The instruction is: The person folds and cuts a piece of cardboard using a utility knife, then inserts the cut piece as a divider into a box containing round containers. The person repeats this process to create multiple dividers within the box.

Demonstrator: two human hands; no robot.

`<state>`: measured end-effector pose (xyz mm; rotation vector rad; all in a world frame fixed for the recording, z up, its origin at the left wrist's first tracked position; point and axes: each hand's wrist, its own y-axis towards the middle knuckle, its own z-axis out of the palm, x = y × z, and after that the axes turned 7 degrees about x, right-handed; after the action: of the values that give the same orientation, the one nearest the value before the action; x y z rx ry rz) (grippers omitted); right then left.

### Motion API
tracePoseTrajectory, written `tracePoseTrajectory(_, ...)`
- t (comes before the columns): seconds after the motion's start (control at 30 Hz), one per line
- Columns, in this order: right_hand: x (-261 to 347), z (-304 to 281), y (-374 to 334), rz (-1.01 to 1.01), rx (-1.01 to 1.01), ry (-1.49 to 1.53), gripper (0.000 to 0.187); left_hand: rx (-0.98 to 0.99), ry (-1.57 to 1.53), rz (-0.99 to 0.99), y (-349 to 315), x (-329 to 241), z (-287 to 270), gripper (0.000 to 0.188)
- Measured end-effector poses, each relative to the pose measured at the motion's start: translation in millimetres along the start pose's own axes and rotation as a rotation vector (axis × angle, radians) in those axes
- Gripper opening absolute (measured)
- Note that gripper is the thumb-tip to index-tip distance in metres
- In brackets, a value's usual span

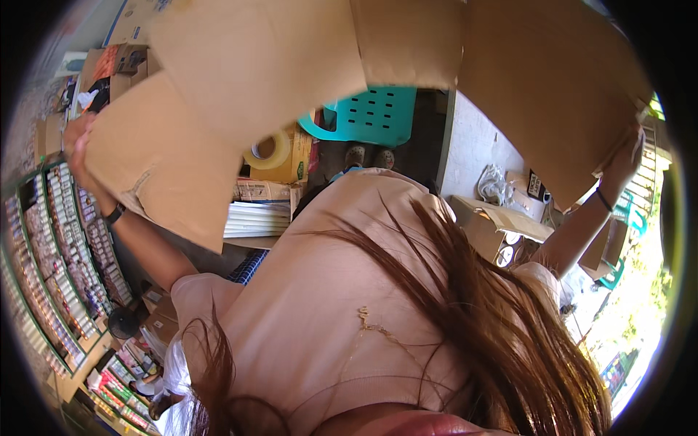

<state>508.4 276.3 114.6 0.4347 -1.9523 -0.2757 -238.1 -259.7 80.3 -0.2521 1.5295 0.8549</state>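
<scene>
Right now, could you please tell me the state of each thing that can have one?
Large cardboard: unfolded into panels, held up at both ends
Left hand: gripping one edge
Right hand: gripping the opposite edge
Carton at right: flap open
Tape roll: wound
White pieces: stacked
Teal chair: partly hidden by cardboard

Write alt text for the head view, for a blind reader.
A person's left hand and right hand hold up a wide, creased brown cardboard sheet by opposite sides. Past its lower edge, a turquoise slotted plastic chair and a pale yellow tape roll show.
</scene>
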Motion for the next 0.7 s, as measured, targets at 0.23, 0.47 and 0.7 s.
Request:
tracePoseTrajectory(0.23,55.9,93.3,-13.7,-0.194,-0.348,0.424,0.024,-0.225,1.152,0.546,-75.1,-108.4,78.8,0.023)
tracePoseTrajectory(0.47,82.1,200.0,-36.1,-0.339,-0.158,0.544,0.029,-0.361,1.567,0.415,-153.2,-102.2,74.3,0.019)
tracePoseTrajectory(0.7,71.5,247.1,-37.3,-0.152,0.245,0.621,0.026,-0.68,1.695,0.187,-191.0,-117.0,98.1,0.015)
